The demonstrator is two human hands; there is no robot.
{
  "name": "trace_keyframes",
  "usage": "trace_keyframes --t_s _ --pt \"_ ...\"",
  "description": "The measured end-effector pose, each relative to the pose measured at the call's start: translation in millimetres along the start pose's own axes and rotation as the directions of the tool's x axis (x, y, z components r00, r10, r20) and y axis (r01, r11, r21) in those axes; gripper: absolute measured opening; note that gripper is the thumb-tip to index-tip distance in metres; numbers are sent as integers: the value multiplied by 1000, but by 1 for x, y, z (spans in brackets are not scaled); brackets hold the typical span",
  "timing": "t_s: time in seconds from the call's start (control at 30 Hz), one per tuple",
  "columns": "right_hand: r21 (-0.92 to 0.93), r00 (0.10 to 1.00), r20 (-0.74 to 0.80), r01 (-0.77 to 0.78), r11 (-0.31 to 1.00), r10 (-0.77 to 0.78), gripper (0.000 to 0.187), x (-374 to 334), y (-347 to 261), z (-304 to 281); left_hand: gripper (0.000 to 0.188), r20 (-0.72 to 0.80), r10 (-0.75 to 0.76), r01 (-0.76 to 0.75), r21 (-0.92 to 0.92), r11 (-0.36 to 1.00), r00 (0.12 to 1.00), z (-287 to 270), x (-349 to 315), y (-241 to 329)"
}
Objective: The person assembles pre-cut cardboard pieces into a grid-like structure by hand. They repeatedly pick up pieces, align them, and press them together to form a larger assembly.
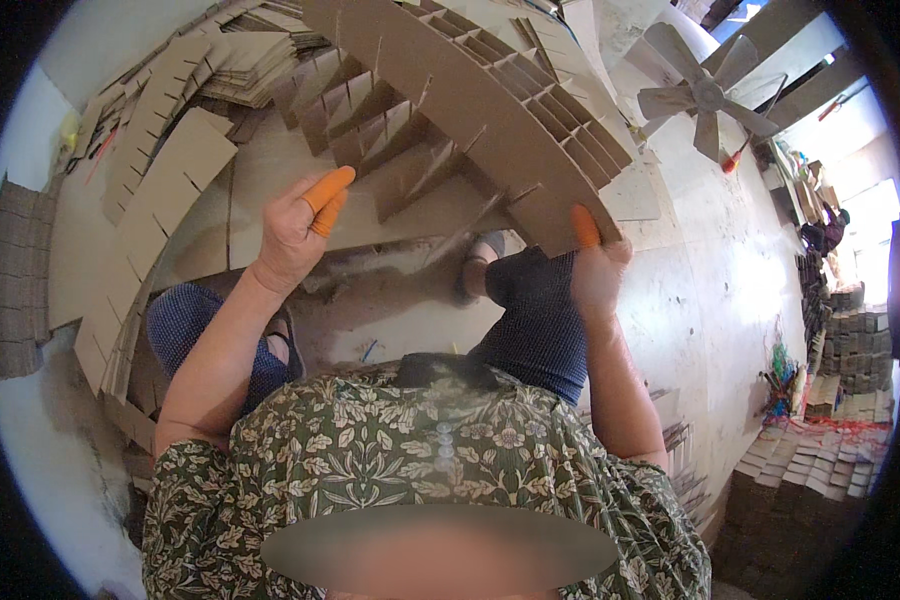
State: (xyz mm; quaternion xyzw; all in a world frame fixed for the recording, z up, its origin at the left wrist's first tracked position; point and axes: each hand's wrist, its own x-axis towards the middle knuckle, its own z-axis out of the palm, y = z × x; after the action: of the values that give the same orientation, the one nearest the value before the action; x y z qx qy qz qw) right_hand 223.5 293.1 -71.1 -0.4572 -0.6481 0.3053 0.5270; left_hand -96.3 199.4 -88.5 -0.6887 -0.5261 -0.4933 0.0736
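Note:
A long brown slotted cardboard strip (450,100) slants across the upper middle, part of a divider grid. Cross pieces (380,130) hang from its near side, and square cells (555,105) show beyond it. My right hand (598,275) grips the strip's near right end, its orange-covered thumb lying on the face and the other fingers hidden behind. My left hand (295,225) is in the air left of the cross pieces, apart from them. Two of its fingers wear orange covers and are drawn close together; nothing shows between them.
Loose slotted cardboard strips (185,165) lie at the left, with a pile of sheets (255,65) behind. A fan (707,95) stands at the upper right. Stacked cardboard (800,500) and coloured ties (782,380) are at the right. Another person (825,232) is far right.

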Motion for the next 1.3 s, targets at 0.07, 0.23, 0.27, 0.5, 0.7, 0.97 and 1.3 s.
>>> trace_keyframes --t_s 0.07,0.23,0.27,0.5,0.7,0.97,1.3 --pt "61 1000 -13 2 998 -1 17 -2 5 3 24 -8 9 -9 2 1000 1000 1 -3 -5" --pt "-167 998 57 1 986 9 17 -6 -10 16 24 18 -6 6 9 1000 1000 0 -5 -11" --pt "-145 998 47 36 989 -30 16 -7 -12 18 25 8 -7 7 3 1000 1000 1 -5 -12" --pt "-77 979 -51 191 979 -195 13 -6 -4 26 25 33 -61 61 8 998 998 1 -6 -12" --pt "-159 987 8 159 974 -159 12 -3 -2 22 24 47 -81 82 -18 996 996 0 -7 -14" --pt "-213 976 54 217 953 -210 11 -3 8 22 25 37 -74 76 -39 996 997 1 -8 -14" --pt "-213 981 75 189 959 -177 16 -10 6 33 25 18 -71 72 -52 996 997 3 -11 -16"
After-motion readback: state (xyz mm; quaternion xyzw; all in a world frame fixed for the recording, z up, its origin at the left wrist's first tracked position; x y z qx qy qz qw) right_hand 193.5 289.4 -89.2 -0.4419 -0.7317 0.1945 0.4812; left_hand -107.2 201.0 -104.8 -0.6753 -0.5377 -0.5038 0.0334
